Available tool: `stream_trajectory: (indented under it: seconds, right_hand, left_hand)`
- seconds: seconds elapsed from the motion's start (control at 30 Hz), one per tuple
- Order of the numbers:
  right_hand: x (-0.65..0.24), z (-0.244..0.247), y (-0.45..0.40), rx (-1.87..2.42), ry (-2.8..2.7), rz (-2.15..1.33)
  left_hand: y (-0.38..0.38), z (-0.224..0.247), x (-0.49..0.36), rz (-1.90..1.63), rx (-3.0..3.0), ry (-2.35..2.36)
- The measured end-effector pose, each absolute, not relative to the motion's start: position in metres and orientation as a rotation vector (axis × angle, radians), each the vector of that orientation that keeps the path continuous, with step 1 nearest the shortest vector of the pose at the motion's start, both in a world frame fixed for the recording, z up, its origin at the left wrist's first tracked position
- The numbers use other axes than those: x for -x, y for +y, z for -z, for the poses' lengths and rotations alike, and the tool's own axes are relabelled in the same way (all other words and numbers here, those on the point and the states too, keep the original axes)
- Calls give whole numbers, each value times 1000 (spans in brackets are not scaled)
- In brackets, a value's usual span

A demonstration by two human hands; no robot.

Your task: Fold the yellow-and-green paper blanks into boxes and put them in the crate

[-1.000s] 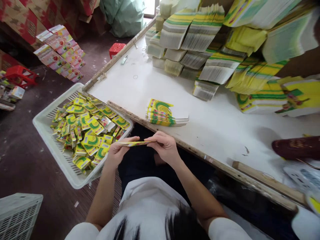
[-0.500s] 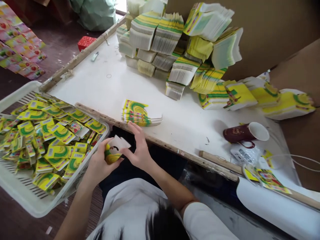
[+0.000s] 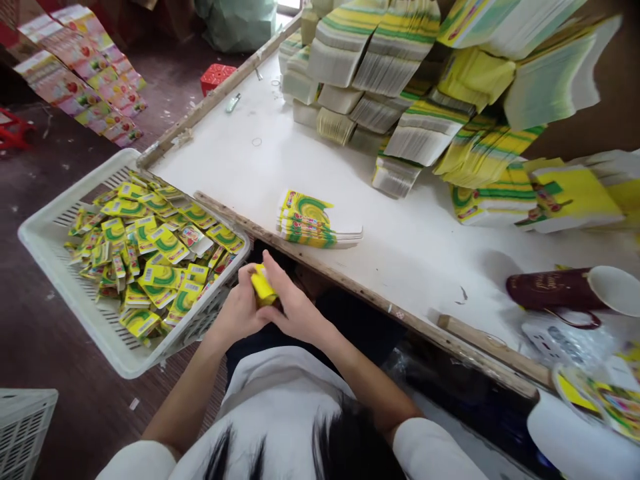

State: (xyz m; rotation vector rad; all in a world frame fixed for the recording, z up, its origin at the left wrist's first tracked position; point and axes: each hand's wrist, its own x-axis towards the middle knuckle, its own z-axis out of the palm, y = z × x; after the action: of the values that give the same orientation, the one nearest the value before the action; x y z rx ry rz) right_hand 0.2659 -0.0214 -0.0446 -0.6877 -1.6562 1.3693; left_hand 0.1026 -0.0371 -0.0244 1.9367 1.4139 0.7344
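Between my two hands, just off the table's front edge, is a small yellow carton (image 3: 263,285). My left hand (image 3: 239,308) closes round its left side. On the other side, my right hand (image 3: 293,303) presses against it with fingers and thumb, covering much of it. Beyond my hands, a short stack of flat yellow-green cartons (image 3: 307,220) lies on the white table (image 3: 240,167) near its edge. To the left, a white plastic basket (image 3: 83,313) holds many folded yellow-green cartons (image 3: 165,243).
Tall bundles of flat cartons (image 3: 395,50) stand at the back of the table. A dark red mug (image 3: 550,289) lies on its side at right, near a power strip (image 3: 555,340). A wooden strip (image 3: 490,350) edges the table. A red stool (image 3: 217,78) stands on the floor.
My hands have come together round the carton, which showed an open white end and now shows a yellow face. The view has swung left, so things appear farther right.
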Motion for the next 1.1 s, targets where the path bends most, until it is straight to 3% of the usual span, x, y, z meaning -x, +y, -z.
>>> stream_trajectory:
  seconds: [0.2,0.53,0.9,1.1]
  right_hand:
    - [-273,44,-21,868,-1715,-1073]
    - [-305,42,-3,823,-2051,-1073]
    - [-283,30,5,935,-1738,-1089]
    - [-330,21,57,1392,-1666,-487]
  left_hand:
    - [-42,29,-98,-756,-2003,1630]
    - [-40,3,-77,-720,-2089,1620]
    - [-33,2,-74,-726,-2154,1697]
    - [-45,5,22,-773,-1932,2526]
